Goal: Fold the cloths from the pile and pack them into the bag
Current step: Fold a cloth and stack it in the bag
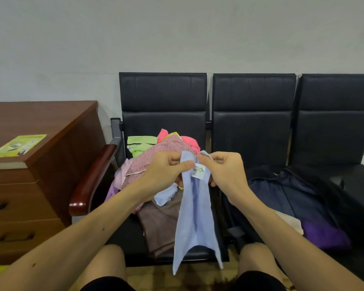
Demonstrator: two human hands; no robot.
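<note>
Pinching the top edge of a blue cloth [194, 208] at two close points, the left hand [166, 171] and right hand [225, 173] let it hang full length in front of the seat — probably so gravity straightens it before the first fold, the white label [198, 170] sitting between the two grips. The pile [156, 156] lies just behind on the left seat within easy reach, and the dark bag [298, 198] gapes open on the next seat — well placed to receive each folded piece.
</note>
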